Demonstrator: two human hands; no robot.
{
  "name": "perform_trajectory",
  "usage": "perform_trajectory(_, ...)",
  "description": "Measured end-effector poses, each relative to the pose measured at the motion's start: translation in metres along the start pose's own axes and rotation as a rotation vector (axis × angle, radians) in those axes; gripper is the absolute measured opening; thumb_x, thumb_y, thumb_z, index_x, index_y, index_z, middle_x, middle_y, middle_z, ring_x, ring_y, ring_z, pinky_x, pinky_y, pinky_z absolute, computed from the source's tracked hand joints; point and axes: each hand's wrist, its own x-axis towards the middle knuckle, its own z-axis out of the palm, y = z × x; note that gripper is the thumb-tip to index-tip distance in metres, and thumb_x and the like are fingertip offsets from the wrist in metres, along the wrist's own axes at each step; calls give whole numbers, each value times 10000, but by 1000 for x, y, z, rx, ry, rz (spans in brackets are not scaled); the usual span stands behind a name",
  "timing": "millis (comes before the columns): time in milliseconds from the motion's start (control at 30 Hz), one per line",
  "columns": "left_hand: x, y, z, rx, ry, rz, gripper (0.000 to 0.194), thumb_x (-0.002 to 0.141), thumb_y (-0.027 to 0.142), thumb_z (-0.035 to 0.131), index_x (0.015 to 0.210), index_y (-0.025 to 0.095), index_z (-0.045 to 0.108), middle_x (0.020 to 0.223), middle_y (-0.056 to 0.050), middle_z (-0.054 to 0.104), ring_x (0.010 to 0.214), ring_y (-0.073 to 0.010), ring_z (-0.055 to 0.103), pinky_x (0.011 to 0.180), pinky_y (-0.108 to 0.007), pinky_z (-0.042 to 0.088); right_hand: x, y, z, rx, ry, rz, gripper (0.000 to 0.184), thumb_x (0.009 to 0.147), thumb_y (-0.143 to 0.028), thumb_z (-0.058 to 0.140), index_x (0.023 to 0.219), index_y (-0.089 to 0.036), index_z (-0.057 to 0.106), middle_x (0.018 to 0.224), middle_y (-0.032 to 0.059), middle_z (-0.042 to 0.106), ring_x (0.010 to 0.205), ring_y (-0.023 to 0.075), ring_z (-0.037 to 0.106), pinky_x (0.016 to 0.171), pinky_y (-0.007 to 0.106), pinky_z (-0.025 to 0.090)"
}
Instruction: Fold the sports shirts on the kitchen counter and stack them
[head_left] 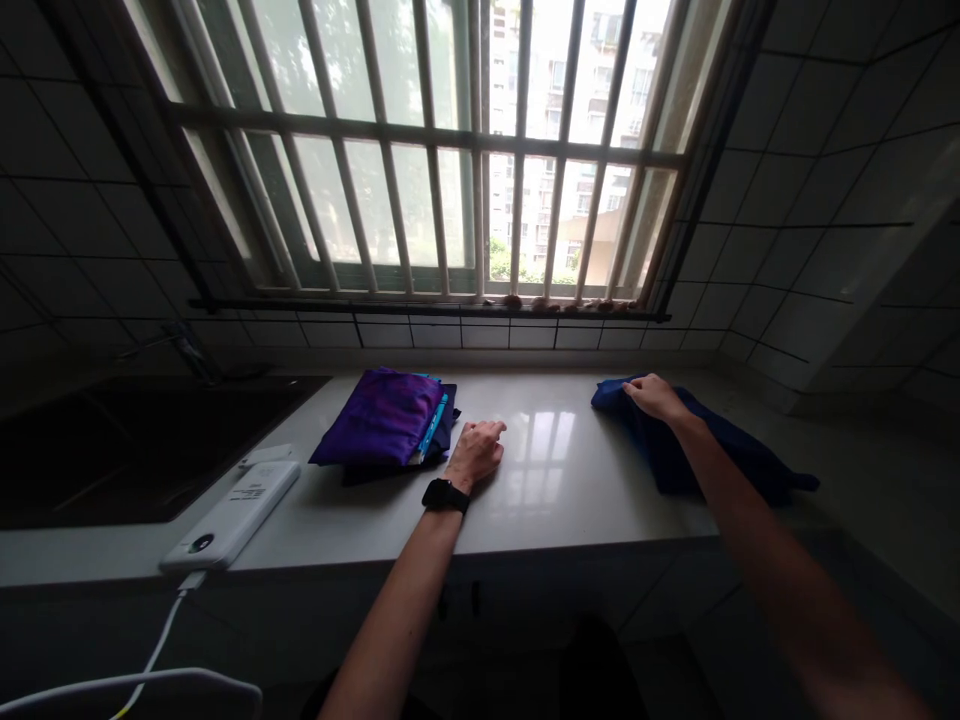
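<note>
On the counter (559,515), the dark blue cloth (716,425) lies spread out at the right. My right hand (656,397) is closed on its upper left corner, with the fingertips pinching the fabric. My left hand (478,452), with a black watch (445,495) on the wrist, rests on the counter just right of a stack of folded cloths. Its fingers are loosely bent and apart, with nothing in them. A shiny purple folded cloth (382,415) tops that stack; light blue and dark edges show beneath it.
A white power bank (232,515) with a white cable (161,630) plugged in lies at the counter's front left. Behind it is a dark sink (285,410) with a faucet (191,352). A barred window (476,150) and tiled walls stand behind the counter.
</note>
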Motion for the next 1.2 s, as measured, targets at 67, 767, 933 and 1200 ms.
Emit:
perform_trajectory(67,-1,0,0,9,-13,-4,374,844,54,511,1150,186,680,1045,-95,772,1036,-246,716,1013,-406,448,-1,-2,2,-59,-119,7,356,1014,-302,491,853,-160,775,1026,152,762,1022,292,705,911,352,509)
perform_trajectory(767,-17,-53,-34,360,209,-816,605,818,350,701,1363,118,576,1314,-275,629,1245,-422,590,978,-589,492,-67,-147,129,270,-12,-490,240,918,-69,502,1061,-186,654,1079,104,711,996,236,639,881,323,431)
perform_trajectory(933,1,-65,-44,454,164,-821,572,804,415,742,1285,133,616,1321,-283,626,1263,-446,573,970,-577,498,-68,-139,128,286,11,-491,249,908,-67,489,1054,-187,650,1068,110,711,971,245,637,871,335,422)
perform_trajectory(1200,11,-84,-78,402,28,-861,575,865,322,648,1335,3,563,1213,-333,690,1156,-422,685,941,-482,539,-73,-146,129,268,-70,-521,265,917,-71,479,1085,-176,655,1096,121,721,1008,251,647,867,338,405)
